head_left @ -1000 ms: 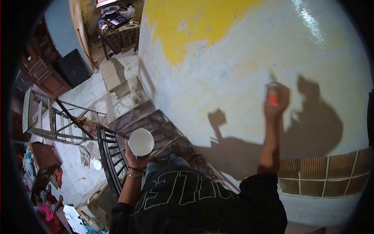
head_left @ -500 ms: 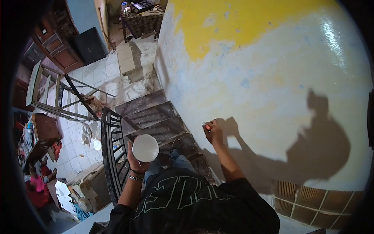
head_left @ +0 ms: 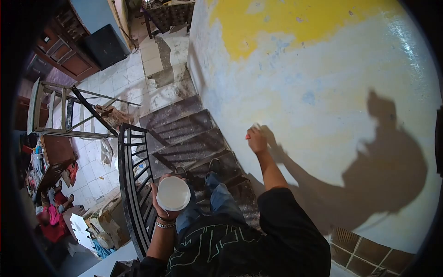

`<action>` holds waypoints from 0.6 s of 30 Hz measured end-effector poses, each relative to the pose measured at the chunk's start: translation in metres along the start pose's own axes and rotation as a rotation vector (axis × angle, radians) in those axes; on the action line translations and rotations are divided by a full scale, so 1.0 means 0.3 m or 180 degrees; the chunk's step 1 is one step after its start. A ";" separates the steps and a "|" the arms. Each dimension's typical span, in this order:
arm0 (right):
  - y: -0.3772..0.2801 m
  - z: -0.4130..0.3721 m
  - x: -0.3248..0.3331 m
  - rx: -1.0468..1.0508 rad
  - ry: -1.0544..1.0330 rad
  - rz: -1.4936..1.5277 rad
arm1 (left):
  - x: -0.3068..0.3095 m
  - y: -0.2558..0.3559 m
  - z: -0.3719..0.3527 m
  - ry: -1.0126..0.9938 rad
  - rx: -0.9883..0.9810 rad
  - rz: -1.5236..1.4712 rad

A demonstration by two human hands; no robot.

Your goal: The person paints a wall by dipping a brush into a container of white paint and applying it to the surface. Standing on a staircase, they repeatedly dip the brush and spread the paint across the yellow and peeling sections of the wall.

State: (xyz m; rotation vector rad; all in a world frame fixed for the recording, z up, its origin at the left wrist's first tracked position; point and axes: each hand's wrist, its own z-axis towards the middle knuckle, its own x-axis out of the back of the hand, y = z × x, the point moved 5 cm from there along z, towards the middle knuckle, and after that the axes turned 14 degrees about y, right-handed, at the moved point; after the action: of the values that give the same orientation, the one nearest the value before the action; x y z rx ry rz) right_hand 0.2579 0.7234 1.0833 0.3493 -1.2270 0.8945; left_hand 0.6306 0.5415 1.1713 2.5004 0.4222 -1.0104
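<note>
My left hand (head_left: 161,207) is closed around a round white tub (head_left: 173,194) beside the black railing. Its open top faces up, and a pale, whitish content fills the inside. Out to the right, my right hand (head_left: 258,140) is closed on what looks like a small paintbrush (head_left: 248,136) with an orange handle. Most of it is hidden by the fingers, and a pale tip shows just above them. That hand is at the wall (head_left: 304,138), which is whitish with a yellow area (head_left: 277,25) at the top. Its shadow falls close by; contact cannot be made out.
Dark stairs (head_left: 184,136) descend ahead of my feet, with a black metal railing (head_left: 131,184) on the left. Below stand a wooden ladder (head_left: 60,108) and a brown cabinet (head_left: 57,147). A person in red (head_left: 53,226) is at lower left. A vent grid (head_left: 364,251) is low on the right.
My right hand has moved up and slightly right along the wall, still holding the brush. The tub in my left hand has shifted a little lower. The view has tilted, showing more of my legs.
</note>
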 end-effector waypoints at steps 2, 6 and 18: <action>-0.033 0.029 0.159 0.0108 0.0405 -0.0161 | -0.011 -0.006 0.008 0.0039 0.0118 -0.0073; -0.203 0.037 0.576 0.0233 0.1050 -0.0074 | -0.002 -0.018 0.039 0.0034 0.0213 -0.0155; 0.019 -0.012 -0.097 -0.0158 0.0004 0.0262 | -0.028 -0.049 0.096 -0.0087 -0.0081 -0.0123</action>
State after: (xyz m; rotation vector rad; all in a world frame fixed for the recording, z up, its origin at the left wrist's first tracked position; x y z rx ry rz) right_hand 0.2541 0.7178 1.0542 0.2601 -1.2677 0.9328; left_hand 0.6018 0.5395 1.1547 2.4619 0.4737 -1.0464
